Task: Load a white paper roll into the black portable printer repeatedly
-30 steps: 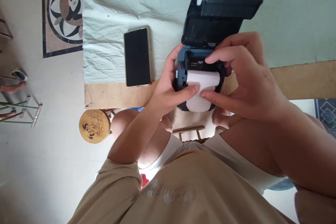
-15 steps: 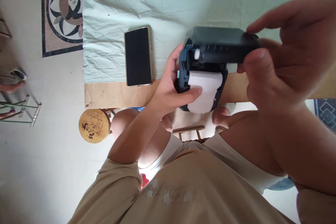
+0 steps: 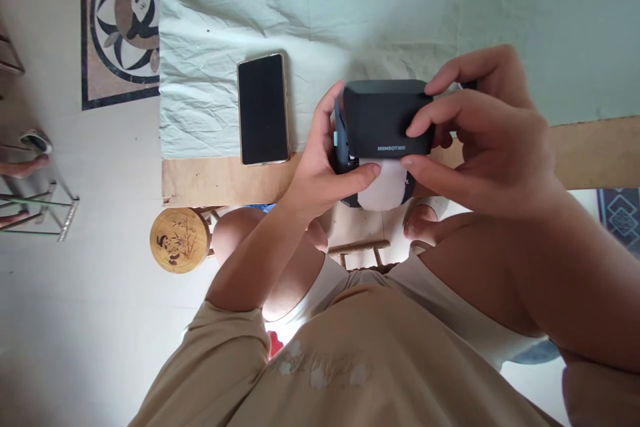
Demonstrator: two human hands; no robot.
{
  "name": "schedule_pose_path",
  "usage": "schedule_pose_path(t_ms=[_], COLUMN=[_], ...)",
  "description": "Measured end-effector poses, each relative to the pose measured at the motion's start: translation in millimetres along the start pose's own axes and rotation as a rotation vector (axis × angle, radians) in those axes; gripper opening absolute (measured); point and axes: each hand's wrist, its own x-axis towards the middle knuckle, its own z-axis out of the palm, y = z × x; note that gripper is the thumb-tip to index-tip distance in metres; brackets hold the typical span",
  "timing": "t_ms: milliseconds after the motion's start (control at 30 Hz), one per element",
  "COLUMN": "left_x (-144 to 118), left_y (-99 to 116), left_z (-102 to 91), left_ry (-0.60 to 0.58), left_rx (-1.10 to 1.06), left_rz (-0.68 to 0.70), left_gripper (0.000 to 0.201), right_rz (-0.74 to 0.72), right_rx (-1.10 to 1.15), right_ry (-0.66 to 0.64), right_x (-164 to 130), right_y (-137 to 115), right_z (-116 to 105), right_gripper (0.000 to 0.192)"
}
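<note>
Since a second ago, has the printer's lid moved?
Yes. The lid has swung down shut over the paper, toward the table's near edge; the phone hasn't shifted.

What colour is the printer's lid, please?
The printer lid is black, seen in the head view.

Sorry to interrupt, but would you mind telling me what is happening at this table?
A person holds a small dark label printer at the near edge of the table with both hands. The left hand grips its side, thumb on the white paper coming out of the front. The right hand rests its fingers on the lid, which is down. A phone lies screen up on the pale cloth to the left.
</note>
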Motion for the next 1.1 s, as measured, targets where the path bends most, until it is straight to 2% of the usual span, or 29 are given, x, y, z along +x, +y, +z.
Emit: schedule_pose_path(t_ms=[133, 233, 300, 400, 600, 767, 933, 1100], left_x=[-1.2, -1.7, -2.5, -4.3, -5.4, -4.1, -4.6, -5.2], left_y=[2.3, 0.8, -0.3, 3.5, 20.2, 22.5, 31.0, 36.8], left_z=[0.7, 0.0, -0.3, 0.5, 4.0, 5.2, 5.8, 6.1], left_ry=[0.031, 0.01, 0.01, 0.043, 0.002, 0.03, 0.027, 0.043], left_rx=[-0.031, -0.08, -0.129, -0.137, -0.182, -0.221, -0.255, -0.281], left_rz=[-0.013, 0.033, 0.062, 0.01, -0.124, -0.125, -0.181, -0.234], left_gripper=[0.093, 0.093, 0.094, 0.085, 0.051, 0.05, 0.041, 0.041], right_rz=[0.024, 0.181, 0.297, 0.361, 0.341, 0.365, 0.403, 0.415], right_rx=[0.0, 0.118, 0.241, 0.386, 0.463, 0.484, 0.464, 0.432], right_ry=[-0.018, -0.044, -0.105, -0.199, -0.236, -0.237, -0.239, -0.227], right_x=[1.4, 0.2, -1.2, -1.9, 2.2, 3.9, 3.0, 3.5], right_y=[0.3, -0.8, -1.0, 0.1, 4.1, 3.2, 0.2, 1.2], right_z=[2.0, 4.1, 5.9, 8.9, 13.1, 12.8, 11.4, 12.0], right_gripper=[0.024, 0.05, 0.068, 0.081, 0.071, 0.07, 0.072, 0.073])
